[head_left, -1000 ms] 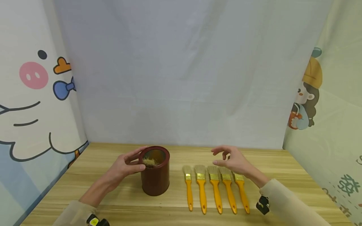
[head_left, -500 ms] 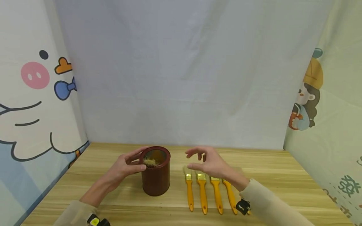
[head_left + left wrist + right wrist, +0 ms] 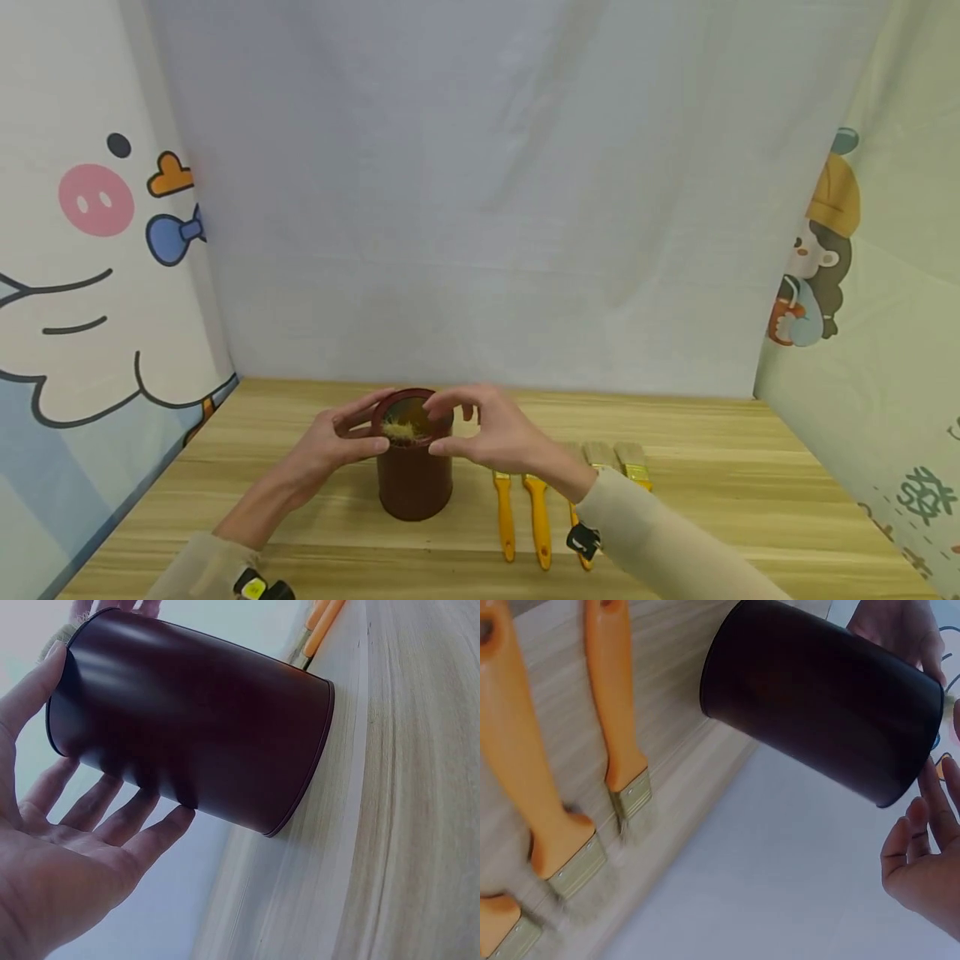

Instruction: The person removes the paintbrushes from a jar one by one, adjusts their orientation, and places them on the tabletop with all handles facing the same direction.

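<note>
A dark red cylindrical can stands upright on the table, with a frayed straw-coloured tuft showing inside its mouth. My left hand holds the can's left side near the top, thumb in front at the rim and fingers behind. The left wrist view shows those fingers spread along the can wall. At the can's right rim is my right hand, fingers loosely bent and thumb apart, with nothing between them. To the right lie several paintbrushes with orange handles, partly hidden behind the right hand and forearm.
The wooden table carries the can and the row of brushes, bristles pointing away from me. A pale cloth hangs behind the table's far edge. Printed cloths with cartoon figures stand at the left and right.
My right hand has moved left from above the brushes to the can's right rim, its forearm now covering parts of the brushes. The left hand and the can stay in place.
</note>
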A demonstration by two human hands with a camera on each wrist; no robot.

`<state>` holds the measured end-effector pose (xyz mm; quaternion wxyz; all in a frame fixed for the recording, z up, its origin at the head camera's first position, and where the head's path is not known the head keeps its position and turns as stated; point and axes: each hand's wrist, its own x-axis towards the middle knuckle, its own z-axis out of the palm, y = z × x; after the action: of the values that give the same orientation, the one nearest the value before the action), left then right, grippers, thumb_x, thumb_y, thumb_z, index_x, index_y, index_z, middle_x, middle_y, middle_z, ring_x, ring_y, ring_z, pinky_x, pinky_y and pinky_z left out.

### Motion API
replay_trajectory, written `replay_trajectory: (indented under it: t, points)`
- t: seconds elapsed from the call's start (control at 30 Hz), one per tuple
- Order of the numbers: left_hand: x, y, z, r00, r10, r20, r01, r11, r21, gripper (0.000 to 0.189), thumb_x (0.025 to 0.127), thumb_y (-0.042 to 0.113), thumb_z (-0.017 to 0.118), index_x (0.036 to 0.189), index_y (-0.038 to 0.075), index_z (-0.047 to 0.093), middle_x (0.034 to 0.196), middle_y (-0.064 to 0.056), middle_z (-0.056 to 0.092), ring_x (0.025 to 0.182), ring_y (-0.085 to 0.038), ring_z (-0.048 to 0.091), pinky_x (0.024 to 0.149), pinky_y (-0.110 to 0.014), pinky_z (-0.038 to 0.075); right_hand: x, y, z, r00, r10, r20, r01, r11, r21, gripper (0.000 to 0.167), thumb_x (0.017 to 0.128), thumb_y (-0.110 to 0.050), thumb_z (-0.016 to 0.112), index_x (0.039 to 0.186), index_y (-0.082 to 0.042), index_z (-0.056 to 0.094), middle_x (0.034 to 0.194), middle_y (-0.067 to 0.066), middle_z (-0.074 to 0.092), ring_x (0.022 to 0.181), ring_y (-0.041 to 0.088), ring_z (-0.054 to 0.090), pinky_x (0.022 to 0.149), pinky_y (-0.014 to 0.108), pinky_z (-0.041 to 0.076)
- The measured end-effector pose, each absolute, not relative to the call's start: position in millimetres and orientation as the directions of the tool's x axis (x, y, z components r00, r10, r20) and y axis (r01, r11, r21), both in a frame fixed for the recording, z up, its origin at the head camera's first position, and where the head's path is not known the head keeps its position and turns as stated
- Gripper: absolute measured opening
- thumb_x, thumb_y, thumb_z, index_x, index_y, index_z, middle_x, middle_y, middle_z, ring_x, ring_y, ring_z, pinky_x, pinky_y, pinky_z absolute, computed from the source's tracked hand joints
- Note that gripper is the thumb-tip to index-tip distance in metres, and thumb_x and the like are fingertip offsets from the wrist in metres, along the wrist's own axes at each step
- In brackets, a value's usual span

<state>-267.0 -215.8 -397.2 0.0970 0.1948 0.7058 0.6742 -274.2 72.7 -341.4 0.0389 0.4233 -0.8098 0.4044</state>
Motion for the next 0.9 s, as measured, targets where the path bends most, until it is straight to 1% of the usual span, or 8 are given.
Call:
replay_trajectory:
  t: [0.1, 0.2, 0.4, 0.6, 0.8, 0.9]
  points:
    - [-268.4, -215.6, -398.0, -0.908, 0.402, 0.116, 0.136, 0.021, 0.990, 0.075, 0.098, 0.016, 0.075, 0.165, 0.013, 0.040, 0.164, -0.021, 0.038, 0.145, -0.046, 0.044, 0.107, -0.048, 0.050, -274.2, 64.2, -342.8, -0.619, -0.670, 0.410, -0.737, 0.314, -0.599, 0.036, 0.091, -0.017, 0.086, 0.124, -0.012, 0.074, 0.114, -0.004, 0.074, 0.097, 0.017, 0.061, 0.082, 0.032, 0.045]
    - [-269.7, -215.4, -398.3, -0.910, 0.401, 0.110, 0.131, 0.026, 0.991, 0.074, 0.098, 0.016, 0.075, 0.164, 0.015, 0.042, 0.164, -0.019, 0.038, 0.145, -0.045, 0.044, 0.106, -0.048, 0.051, -273.6, 57.8, -343.2, -0.613, -0.676, 0.408, -0.746, 0.326, -0.581, 0.034, 0.092, -0.020, 0.085, 0.123, -0.013, 0.075, 0.112, -0.005, 0.074, 0.098, 0.016, 0.060, 0.083, 0.031, 0.046]
    - [-268.4, -216.4, -396.0, -0.904, 0.408, 0.129, 0.153, 0.026, 0.988, 0.075, 0.098, 0.016, 0.075, 0.165, 0.013, 0.040, 0.164, -0.021, 0.038, 0.145, -0.047, 0.043, 0.106, -0.048, 0.051, -269.2, 47.5, -338.2, -0.639, -0.673, 0.374, -0.729, 0.373, -0.574, 0.033, 0.093, -0.024, 0.083, 0.124, -0.014, 0.075, 0.113, -0.004, 0.075, 0.102, 0.013, 0.057, 0.084, 0.032, 0.049]
    - [-266.0, -219.1, -396.2, -0.902, 0.411, 0.130, 0.157, 0.032, 0.987, 0.077, 0.099, 0.017, 0.074, 0.166, 0.012, 0.037, 0.166, -0.023, 0.034, 0.147, -0.052, 0.036, 0.108, -0.051, 0.049, -268.3, 38.8, -336.5, -0.629, -0.680, 0.377, -0.753, 0.413, -0.512, 0.027, 0.096, -0.028, 0.080, 0.120, -0.018, 0.079, 0.113, -0.005, 0.077, 0.094, 0.011, 0.053, 0.084, 0.032, 0.043]
    - [-264.6, -220.0, -395.4, -0.908, 0.406, 0.109, 0.136, 0.038, 0.990, 0.075, 0.100, 0.018, 0.074, 0.166, 0.014, 0.038, 0.168, -0.020, 0.031, 0.149, -0.051, 0.033, 0.109, -0.051, 0.048, -270.0, 32.6, -337.2, -0.623, -0.673, 0.400, -0.764, 0.413, -0.496, 0.020, 0.097, -0.026, 0.080, 0.115, -0.017, 0.081, 0.111, -0.006, 0.078, 0.098, 0.009, 0.059, 0.087, 0.032, 0.046]
    - [-264.3, -220.3, -395.9, -0.905, 0.410, 0.111, 0.137, 0.034, 0.990, 0.075, 0.100, 0.018, 0.073, 0.166, 0.013, 0.037, 0.169, -0.020, 0.030, 0.149, -0.052, 0.033, 0.109, -0.052, 0.048, -270.8, 29.9, -337.3, -0.618, -0.669, 0.413, -0.769, 0.405, -0.495, 0.016, 0.098, -0.023, 0.079, 0.112, -0.016, 0.082, 0.108, -0.007, 0.078, 0.095, 0.009, 0.060, 0.086, 0.031, 0.045]
